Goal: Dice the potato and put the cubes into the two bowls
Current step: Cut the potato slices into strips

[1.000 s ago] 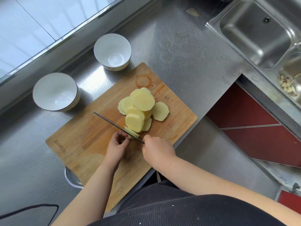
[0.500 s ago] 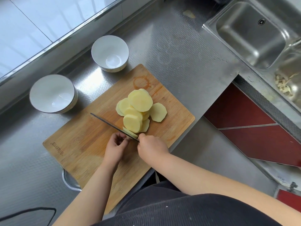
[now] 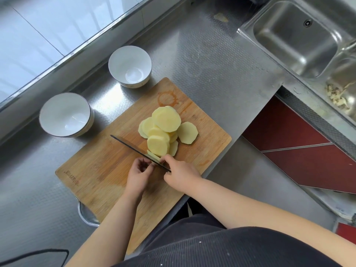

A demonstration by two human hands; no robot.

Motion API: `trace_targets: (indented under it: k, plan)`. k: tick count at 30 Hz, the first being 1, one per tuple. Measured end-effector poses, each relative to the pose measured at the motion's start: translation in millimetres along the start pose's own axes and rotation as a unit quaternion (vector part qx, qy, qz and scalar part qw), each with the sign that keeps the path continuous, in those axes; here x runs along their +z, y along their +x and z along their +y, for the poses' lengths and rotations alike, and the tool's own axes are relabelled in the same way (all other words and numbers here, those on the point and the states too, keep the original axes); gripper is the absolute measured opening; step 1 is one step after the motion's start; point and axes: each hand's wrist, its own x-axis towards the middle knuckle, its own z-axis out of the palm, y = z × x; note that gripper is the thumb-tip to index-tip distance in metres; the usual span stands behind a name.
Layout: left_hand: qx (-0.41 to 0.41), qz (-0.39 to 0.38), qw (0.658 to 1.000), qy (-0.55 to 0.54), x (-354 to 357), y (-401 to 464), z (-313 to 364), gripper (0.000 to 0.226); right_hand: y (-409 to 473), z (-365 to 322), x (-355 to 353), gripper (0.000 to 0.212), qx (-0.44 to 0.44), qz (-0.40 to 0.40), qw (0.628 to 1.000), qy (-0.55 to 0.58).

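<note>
The potato slices [image 3: 163, 130], peeled and pale yellow, lie in an overlapping pile near the middle of the cutting board [image 3: 100, 170], with one round slice lying flat at the right edge of the pile. A thin sliver of potato [image 3: 153, 155] lies at the near end of the pile, directly against the knife [image 3: 133, 149]. The knife is seen edge-on as a thin dark line, running diagonally from the right hand toward the left side of the board. The right hand [image 3: 181, 177] is closed around the knife handle, which the hand mostly hides. The left hand [image 3: 139, 173] sits just beside the blade on its near side, fingers curled inward; whether the fingertips press a potato piece cannot be determined, since the blade and fingers cover that spot. Two white bowls stand on the steel counter [image 3: 221, 74] beyond the board: the near bowl [image 3: 66, 115] off the board's left corner and the far bowl [image 3: 130, 66] close to its far edge. Both hold no potato. A steel sink [image 3: 294, 38] is set into the counter at upper right.
</note>
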Motion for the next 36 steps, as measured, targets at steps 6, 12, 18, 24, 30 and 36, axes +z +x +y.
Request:
trace_targets:
  k: [6,12,18,24,30,36]
  plan:
    - [0.008,-0.006,1.000,0.000,1.0,-2.1,2.6,0.010,-5.4,3.5,-2.6,0.046,0.014,0.022,0.999,0.036]
    - [0.003,-0.004,1.000,-0.005,1.6,-1.5,2.5,0.010,-15.1,10.0,-1.3,0.051,0.027,0.038,0.997,0.065]
    - [-0.008,-0.012,0.999,-0.036,5.0,-3.5,9.9,0.041,-29.0,19.6,-4.8,0.044,-0.003,0.092,0.986,0.136]
    - [0.005,-0.023,0.998,0.052,6.5,1.1,15.1,0.070,-31.1,29.6,-15.8,0.036,0.000,0.187,0.951,0.246]
    - [0.024,0.024,0.959,0.283,10.7,6.9,22.8,0.069,-35.5,36.0,-9.8,0.026,0.022,0.207,0.932,0.296]
    - [0.085,0.040,0.920,0.380,6.7,0.6,21.7,0.056,-41.4,39.8,-8.3,0.040,0.040,0.183,0.945,0.267]
